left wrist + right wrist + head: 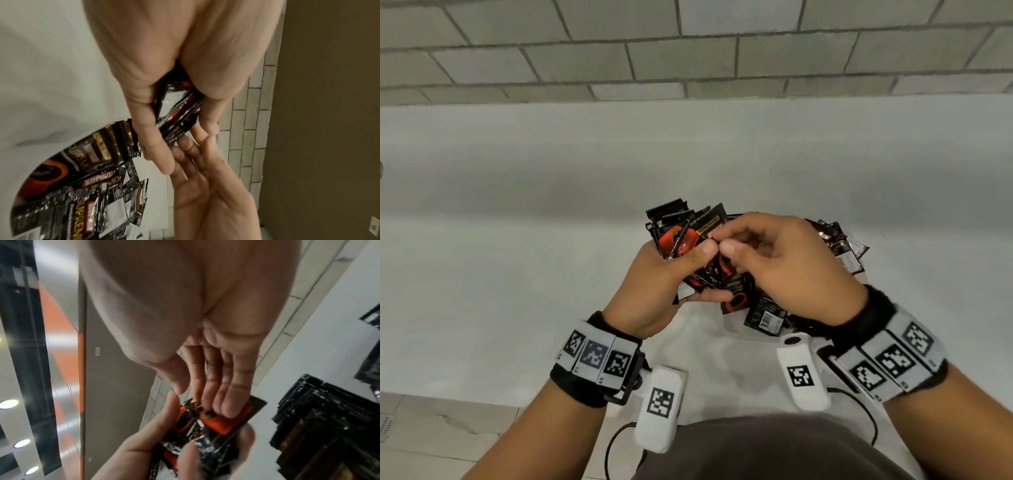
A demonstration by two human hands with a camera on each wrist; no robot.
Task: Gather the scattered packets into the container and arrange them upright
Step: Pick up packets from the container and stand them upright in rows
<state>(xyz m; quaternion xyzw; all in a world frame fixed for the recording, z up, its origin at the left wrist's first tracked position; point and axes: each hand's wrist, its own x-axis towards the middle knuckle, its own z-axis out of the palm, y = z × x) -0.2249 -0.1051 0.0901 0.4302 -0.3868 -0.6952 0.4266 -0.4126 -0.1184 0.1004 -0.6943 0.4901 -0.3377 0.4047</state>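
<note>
My left hand [654, 287] grips a fanned stack of black and red coffee packets [688, 236] above the white surface. My right hand [777, 260] meets it from the right, thumb beside my left thumb and fingers curled over the stack's top, pinching the front packets. The left wrist view shows the stack [179, 112] wedged between palm and fingers. In the right wrist view my fingers [222, 395] lie on the front packet [222, 426]. Loose packets [767, 315] lie under my hands, with more [842, 243] behind my right hand. I cannot make out a container.
A wide white surface [517, 240] stretches left and away to a grey tiled wall [688, 51]. Tiled floor with a drain grate [385, 425] shows at the lower left. A heap of packets [82, 186] lies below the left hand, and another pile [318, 426] lies right of the stack.
</note>
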